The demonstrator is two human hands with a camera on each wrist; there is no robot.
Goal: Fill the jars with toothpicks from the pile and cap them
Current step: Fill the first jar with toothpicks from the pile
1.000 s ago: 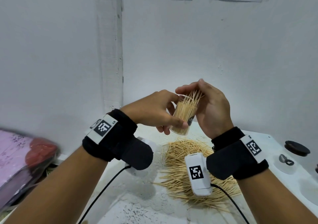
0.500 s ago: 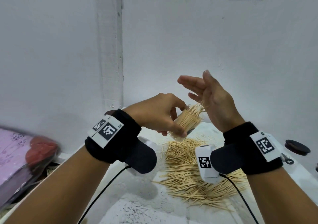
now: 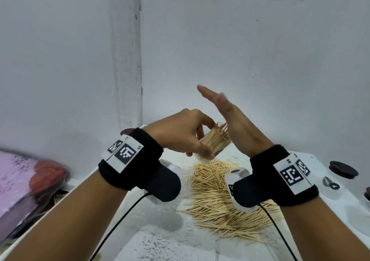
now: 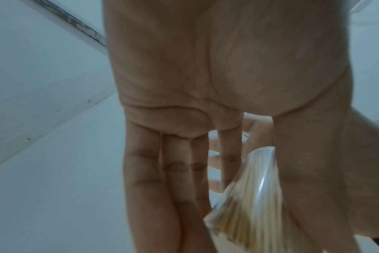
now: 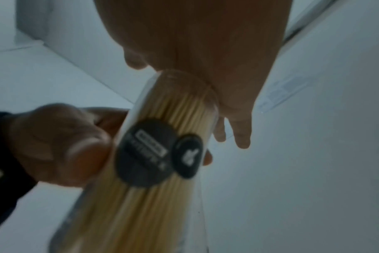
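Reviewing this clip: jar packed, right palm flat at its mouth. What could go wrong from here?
Toothpicks stick out past the jar's rim at uneven heights, so the flat right hand pressing them may snap or splay some, and a cap probably will not seat yet.

The left hand holds the jar tilted above the pile; loose picks could slide out.

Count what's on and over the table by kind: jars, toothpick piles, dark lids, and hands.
Jars: 1, the clear jar gripped by the left hand
Toothpick piles: 1, the pile on the table
Dark lids: 1, the lid at far right
Hands: 2, counting the flat right hand
Total: 5
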